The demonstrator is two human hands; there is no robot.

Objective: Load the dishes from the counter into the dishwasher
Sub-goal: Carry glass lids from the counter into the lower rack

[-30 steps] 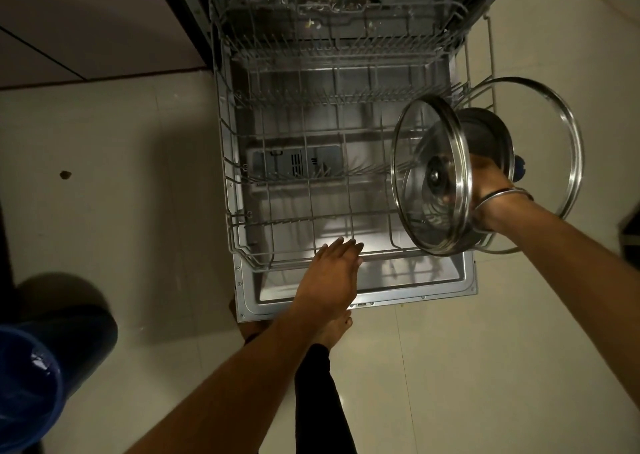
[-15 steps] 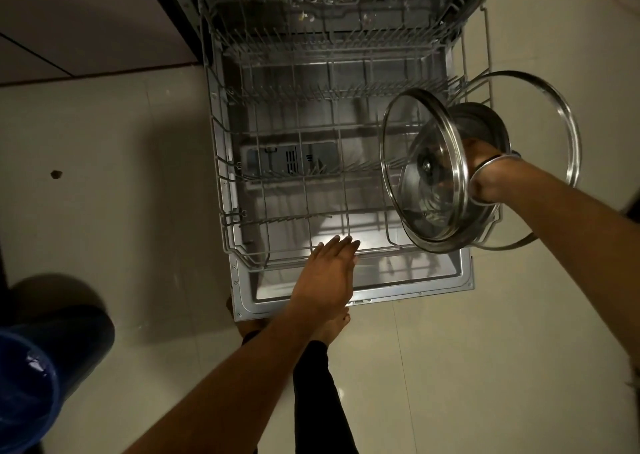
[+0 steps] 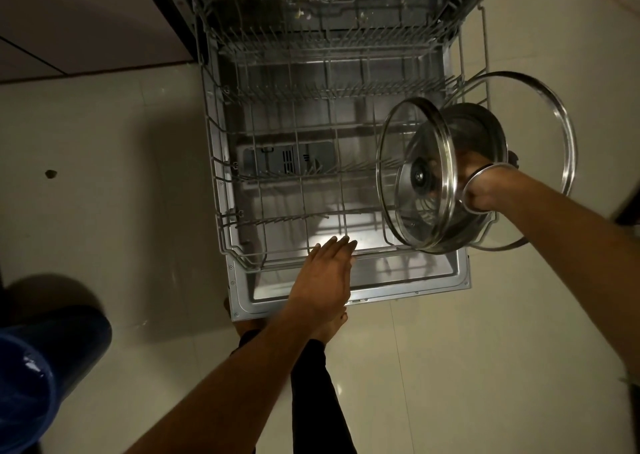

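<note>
The dishwasher stands open with its lower wire rack pulled out over the lowered door; the rack holds nothing. My right hand grips a bunch of lids on edge above the rack's right side: a steel-rimmed glass lid nearest the rack, a smaller steel lid behind it, and a larger glass lid farthest right. My left hand lies with straight fingers at the rack's front rim, fingertips touching the wire.
The upper rack sits above at the back with food scraps behind it. A blue bin stands on the tiled floor at lower left. My leg and bare foot are just in front of the door.
The lids in my right hand have shifted slightly up and towards the rack. My left hand stays at the rack's front rim.
</note>
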